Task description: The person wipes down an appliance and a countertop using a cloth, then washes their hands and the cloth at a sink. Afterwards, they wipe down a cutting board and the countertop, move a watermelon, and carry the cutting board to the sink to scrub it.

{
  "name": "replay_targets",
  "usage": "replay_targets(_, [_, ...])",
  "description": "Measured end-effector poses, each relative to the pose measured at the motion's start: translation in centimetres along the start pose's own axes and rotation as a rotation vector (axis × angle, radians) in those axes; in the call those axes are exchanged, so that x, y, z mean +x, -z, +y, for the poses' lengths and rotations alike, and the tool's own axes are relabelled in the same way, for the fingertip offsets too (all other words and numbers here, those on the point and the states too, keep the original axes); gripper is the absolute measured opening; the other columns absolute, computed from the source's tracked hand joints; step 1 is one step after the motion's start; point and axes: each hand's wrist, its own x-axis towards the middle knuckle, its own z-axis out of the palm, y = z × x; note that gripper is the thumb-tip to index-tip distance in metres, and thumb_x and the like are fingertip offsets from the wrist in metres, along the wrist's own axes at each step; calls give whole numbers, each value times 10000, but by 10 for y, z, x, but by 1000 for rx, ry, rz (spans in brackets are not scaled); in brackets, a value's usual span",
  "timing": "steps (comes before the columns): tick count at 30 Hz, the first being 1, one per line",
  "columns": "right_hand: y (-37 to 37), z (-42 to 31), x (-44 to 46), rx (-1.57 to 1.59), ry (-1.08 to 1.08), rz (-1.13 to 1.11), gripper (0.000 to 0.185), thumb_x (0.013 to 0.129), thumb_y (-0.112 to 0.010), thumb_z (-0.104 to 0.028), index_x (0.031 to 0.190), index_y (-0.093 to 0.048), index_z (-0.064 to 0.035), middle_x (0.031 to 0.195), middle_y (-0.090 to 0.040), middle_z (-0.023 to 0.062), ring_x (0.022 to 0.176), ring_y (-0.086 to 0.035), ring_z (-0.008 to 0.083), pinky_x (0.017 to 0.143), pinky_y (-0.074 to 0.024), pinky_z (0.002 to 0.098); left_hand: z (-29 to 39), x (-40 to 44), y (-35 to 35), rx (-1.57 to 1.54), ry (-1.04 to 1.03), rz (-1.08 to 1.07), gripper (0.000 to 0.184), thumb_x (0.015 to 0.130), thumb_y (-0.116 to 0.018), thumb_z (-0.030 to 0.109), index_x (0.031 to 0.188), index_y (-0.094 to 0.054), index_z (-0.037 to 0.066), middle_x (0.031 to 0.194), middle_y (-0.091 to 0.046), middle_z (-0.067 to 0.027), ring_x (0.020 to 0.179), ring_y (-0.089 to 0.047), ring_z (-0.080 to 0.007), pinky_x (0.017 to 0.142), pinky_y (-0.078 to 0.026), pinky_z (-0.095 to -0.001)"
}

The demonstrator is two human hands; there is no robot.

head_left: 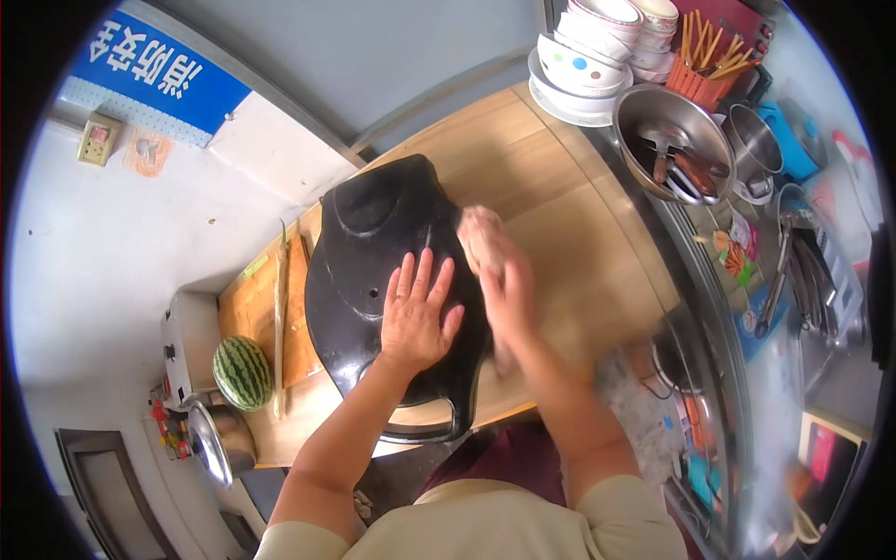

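A large glossy black moulded object (pixel 350 257), with a small hole and a curved handle-like bar at its near end, lies on the wooden table. I cannot tell its exact kind. My left hand (pixel 416 317) rests flat on top of it, fingers spread. Along its right edge, my right hand (pixel 507 297) grips a crumpled pale cloth (pixel 479 238), which presses against the black side. Both the right hand and the cloth are smeared by motion.
The wooden table (pixel 579 252) extends right. Leftward are a cutting board (pixel 245 313), a long thin stick (pixel 281 317), a watermelon (pixel 243 372) and a lidded pot (pixel 219 439). Stacked bowls (pixel 581 70), a steel basin (pixel 674 103) and a chopstick basket (pixel 702 86) stand at the back right.
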Motion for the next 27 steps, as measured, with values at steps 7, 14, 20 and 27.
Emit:
replay_targets(7, [-76,90,95,377,-275,-281,349,854,-510,-300,850,-608,35,688,-597,198,660,-599,275,623,-449,390,1,6,3,45,31,-40,630,878,-475,399,1436,-315,154,1489,-236,-196,1384,-165,-401,1130,-115,-473])
replay_targets(14, [2,50,-7,207,-601,-134,339,874,-536,-287,770,-574,33,620,-553,110,611,-528,152,565,-411,368,4,11,8,31,61,-109,669,852,-502,406,1441,-309,156,1512,-182,-177,1394,-126,-396,1127,-104,-483])
replay_targets(20, [-41,58,91,607,-234,-478,269,944,-460,-159,1120,-557,20,897,-576,76,880,-534,144,831,-441,285,1,11,10,41,33,-149,670,855,-494,475,1434,-325,184,1501,-201,-195,1386,-125,-423,1125,-100,-495])
replay_targets(27, [-115,75,161,504,-395,-658,245,929,-426,-125,1037,-595,16,842,-637,114,856,-624,257,793,-481,328,-3,17,8,50,72,-163,683,855,-499,485,1440,-310,189,1511,-178,-182,1391,-109,-419,1125,-98,-497])
